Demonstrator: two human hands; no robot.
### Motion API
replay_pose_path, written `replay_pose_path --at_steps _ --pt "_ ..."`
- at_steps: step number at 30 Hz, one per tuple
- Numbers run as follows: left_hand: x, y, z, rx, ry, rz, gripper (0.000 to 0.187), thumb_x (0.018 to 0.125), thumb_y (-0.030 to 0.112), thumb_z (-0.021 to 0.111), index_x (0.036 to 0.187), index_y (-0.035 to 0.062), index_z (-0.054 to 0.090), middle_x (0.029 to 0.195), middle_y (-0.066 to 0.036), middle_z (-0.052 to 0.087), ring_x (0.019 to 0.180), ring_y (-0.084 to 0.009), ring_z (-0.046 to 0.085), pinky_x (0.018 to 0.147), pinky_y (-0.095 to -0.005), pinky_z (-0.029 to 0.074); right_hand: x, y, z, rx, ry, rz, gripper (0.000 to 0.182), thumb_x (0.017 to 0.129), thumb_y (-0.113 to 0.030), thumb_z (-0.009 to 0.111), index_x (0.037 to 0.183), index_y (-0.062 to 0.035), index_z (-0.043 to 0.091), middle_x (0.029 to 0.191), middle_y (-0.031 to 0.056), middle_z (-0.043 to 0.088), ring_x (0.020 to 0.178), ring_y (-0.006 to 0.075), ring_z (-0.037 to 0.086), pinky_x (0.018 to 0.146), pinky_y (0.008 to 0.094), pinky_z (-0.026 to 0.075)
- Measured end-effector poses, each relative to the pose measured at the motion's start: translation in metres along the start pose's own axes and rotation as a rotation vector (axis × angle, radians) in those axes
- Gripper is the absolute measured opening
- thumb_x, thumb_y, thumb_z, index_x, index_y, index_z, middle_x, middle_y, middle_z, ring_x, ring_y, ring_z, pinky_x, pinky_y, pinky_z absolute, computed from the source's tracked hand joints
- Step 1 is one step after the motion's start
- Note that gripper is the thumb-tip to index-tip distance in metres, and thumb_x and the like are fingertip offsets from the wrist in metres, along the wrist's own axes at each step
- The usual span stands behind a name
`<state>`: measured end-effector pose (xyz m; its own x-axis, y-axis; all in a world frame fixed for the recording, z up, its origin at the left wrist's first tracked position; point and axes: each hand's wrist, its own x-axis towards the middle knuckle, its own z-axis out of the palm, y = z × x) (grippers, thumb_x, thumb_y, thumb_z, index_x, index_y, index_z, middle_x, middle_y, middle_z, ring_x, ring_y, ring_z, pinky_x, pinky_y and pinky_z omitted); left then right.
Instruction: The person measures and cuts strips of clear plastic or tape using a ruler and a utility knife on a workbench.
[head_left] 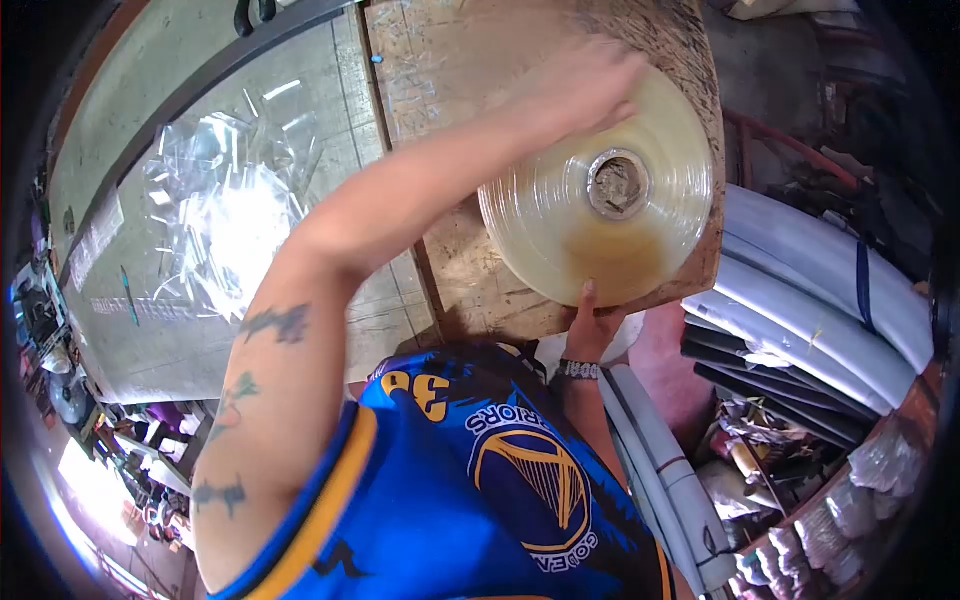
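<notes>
A large roll of clear, yellowish plastic film [520,220] lies flat on a worn wooden board, its hollow core [619,185] facing up. Over the roll's far edge is my left hand [600,85], slightly blurred, with its fingers curled in. Whatever those fingers may hold is hidden. At the near edge, my right hand [592,322] grips the roll with the thumb on top; its other fingers are out of sight below. A dark wristwatch [580,369] is on the right wrist.
Loose clear plastic pieces [215,200] lie on the table [340,110] at left, under strong glare. The wooden board [480,290] ends just right of the roll. Long wrapped white rolls [800,290] are stacked at right, with more rolls [665,470] beside my body.
</notes>
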<state>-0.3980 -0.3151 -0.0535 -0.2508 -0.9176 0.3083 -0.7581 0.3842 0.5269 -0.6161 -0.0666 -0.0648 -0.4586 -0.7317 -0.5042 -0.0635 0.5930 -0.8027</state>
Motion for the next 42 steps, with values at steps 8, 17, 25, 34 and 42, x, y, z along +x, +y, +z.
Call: replay_pose_path --at_steps 8,17,25,34,42 --pt "-0.257 0.023 -0.062 0.232 -0.025 -0.427 0.051 0.082 0.025 0.081 0.126 0.0047 0.064 0.122 -0.015 0.066 0.122 -0.0339 0.057 0.108 -0.0484 0.038 0.030 0.046 -0.010 -0.034 -0.041 -0.234 0.050 0.096 -0.031 0.075 0.117 0.0044 0.046 0.108 0.0148 0.064 0.076 0.0155 0.064 0.051 0.0281 0.051" --pt "-0.291 -0.039 -0.243 -0.389 0.017 -0.732 0.027 0.089 0.027 0.081 0.091 -0.0001 0.076 0.079 -0.006 0.073 0.071 -0.0104 0.062 0.064 -0.0293 0.050 0.029 0.033 -0.015 -0.070 -0.102 -0.104 0.063 0.090 -0.046 0.080 0.112 0.0027 0.047 0.094 0.0142 0.065 0.062 0.0164 0.060 0.045 0.0295 0.050" --pt "-0.375 -0.142 -0.318 0.315 -0.184 -1.059 0.035 0.076 0.033 0.081 0.088 0.0007 0.076 0.091 -0.022 0.075 0.089 -0.0372 0.074 0.081 -0.0452 0.055 0.049 0.037 -0.030 -0.182 -0.157 -0.050 0.061 0.091 -0.047 0.079 0.116 -0.0012 0.047 0.094 0.0122 0.065 0.065 0.0161 0.062 0.045 0.0296 0.050" --pt "-0.419 -0.140 -0.353 0.860 -0.040 -1.075 0.046 0.083 0.022 0.068 0.125 0.0045 0.065 0.117 -0.023 0.071 0.113 -0.0429 0.067 0.094 -0.0538 0.054 0.180 0.024 -0.136 -0.487 -0.049 -0.471 0.067 0.091 -0.047 0.078 0.125 0.0061 0.055 0.108 0.0168 0.068 0.100 0.0256 0.067 0.095 0.0350 0.053" --pt "-0.214 0.034 -0.120 0.136 0.088 -0.561 0.067 0.095 0.058 0.062 0.123 -0.0030 0.066 0.111 -0.029 0.071 0.108 -0.0423 0.068 0.100 -0.0492 0.050 0.250 -0.095 -0.063 -0.769 -0.034 -0.749 0.089 0.088 -0.060 0.073 0.141 0.0090 0.051 0.135 0.0265 0.062 0.126 0.0362 0.060 0.108 0.0403 0.046"
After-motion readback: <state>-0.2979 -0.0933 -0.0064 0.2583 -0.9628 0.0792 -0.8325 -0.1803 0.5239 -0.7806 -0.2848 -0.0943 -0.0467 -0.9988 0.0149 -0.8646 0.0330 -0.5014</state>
